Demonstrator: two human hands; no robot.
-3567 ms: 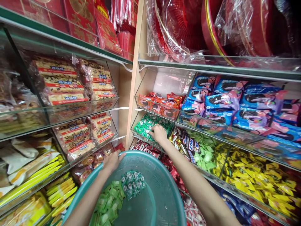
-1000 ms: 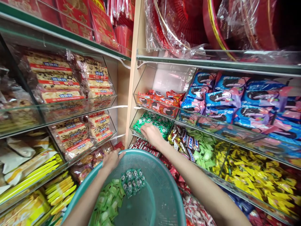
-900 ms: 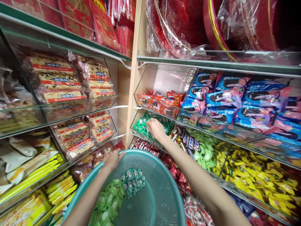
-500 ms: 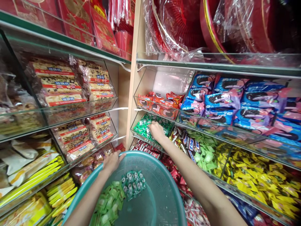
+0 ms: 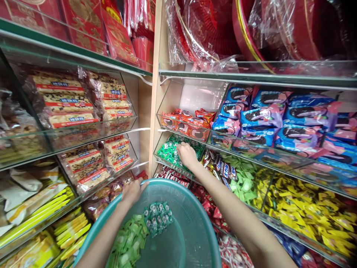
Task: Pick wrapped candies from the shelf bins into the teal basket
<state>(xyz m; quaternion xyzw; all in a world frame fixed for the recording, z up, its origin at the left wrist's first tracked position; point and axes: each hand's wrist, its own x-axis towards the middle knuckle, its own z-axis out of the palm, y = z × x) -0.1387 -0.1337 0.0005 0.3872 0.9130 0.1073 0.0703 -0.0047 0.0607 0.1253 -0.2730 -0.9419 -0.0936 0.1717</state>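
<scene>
My left hand (image 5: pixel 133 190) grips the far rim of a teal plastic basket (image 5: pixel 192 219) held in front of me. Inside it lie light green wrapped sweets (image 5: pixel 128 242) and a small heap of dark green wrapped sweets (image 5: pixel 157 218). My right hand (image 5: pixel 187 155) reaches into a clear shelf bin of dark green wrapped sweets (image 5: pixel 170 150). Its fingers curl down among the wrappers, closed on some of them; the fingertips are hidden.
Clear bins to the right hold brown bars (image 5: pixel 220 167), light green sweets (image 5: pixel 245 180) and yellow sweets (image 5: pixel 306 212). Above are red packs (image 5: pixel 189 121) and blue biscuit packs (image 5: pixel 267 115). Nougat bars (image 5: pixel 69 100) fill the left shelves. Red boxes sit on top.
My right hand has shifted slightly back and forth within the dark green sweet bin. The left hand and the basket have stayed put.
</scene>
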